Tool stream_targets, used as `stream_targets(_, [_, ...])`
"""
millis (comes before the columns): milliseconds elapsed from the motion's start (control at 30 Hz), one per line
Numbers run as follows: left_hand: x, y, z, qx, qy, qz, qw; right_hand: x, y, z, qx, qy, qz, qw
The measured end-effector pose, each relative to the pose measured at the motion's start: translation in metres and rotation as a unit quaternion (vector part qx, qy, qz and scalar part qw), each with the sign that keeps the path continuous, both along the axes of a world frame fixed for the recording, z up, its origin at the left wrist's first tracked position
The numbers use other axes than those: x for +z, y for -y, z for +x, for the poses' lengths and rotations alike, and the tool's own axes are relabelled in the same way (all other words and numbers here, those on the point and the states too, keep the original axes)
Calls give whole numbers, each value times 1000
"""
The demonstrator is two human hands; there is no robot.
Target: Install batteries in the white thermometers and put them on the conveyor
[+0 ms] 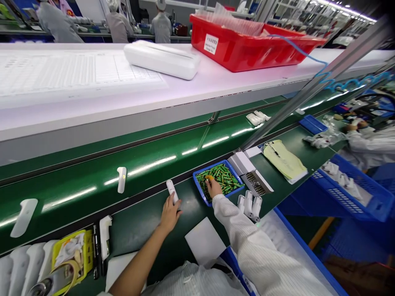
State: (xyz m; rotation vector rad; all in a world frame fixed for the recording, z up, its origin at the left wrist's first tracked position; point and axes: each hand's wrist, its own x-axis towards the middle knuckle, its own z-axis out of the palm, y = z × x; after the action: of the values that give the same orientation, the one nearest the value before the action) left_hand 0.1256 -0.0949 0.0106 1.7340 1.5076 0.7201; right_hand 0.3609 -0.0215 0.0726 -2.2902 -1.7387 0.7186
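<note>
My left hand (169,213) is closed around the lower end of a slim white remote-like device (170,187), which lies at the far edge of the green bench. My right hand (214,188), with a yellow finger cover on a fingertip, reaches down into a blue tray (242,188) full of small green batteries (224,174). Its fingers are drawn together among the batteries; what they pinch is hidden. Several white devices (249,205) stand together right of the tray. A white sheet (205,241) lies on the bench between my arms.
Behind the tray runs a green conveyor (160,164) carrying white housings (121,179). A partitioned box (257,183) and yellow paper (282,158) lie to the right. At lower left is a yellow basket (88,250). A red bin (247,51) occupies the shelf above.
</note>
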Motion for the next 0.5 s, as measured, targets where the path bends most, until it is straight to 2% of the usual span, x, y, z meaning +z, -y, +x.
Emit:
stream_targets(67, [-5,18,3,50,14,-12,999,10,4,3,-36,-74,24,996])
stream_targets(133, [-4,30,-9,111,30,-22,993,22,11,4,-63,-154,52,985])
stream_targets(233, [12,39,-37,168,77,-35,982,39,23,-3,-83,-268,96,955])
stream_targets(300, [32,44,-55,194,125,-32,973,51,34,-15,-82,-336,118,931])
stream_targets(367, [58,49,-69,225,184,-15,957,66,48,-34,-69,-399,134,904])
stream_targets(467, [107,55,-83,267,273,27,924,94,77,-68,-26,-484,134,864])
stream_targets(500, [125,57,-85,279,320,43,904,104,87,-78,-7,-507,127,852])
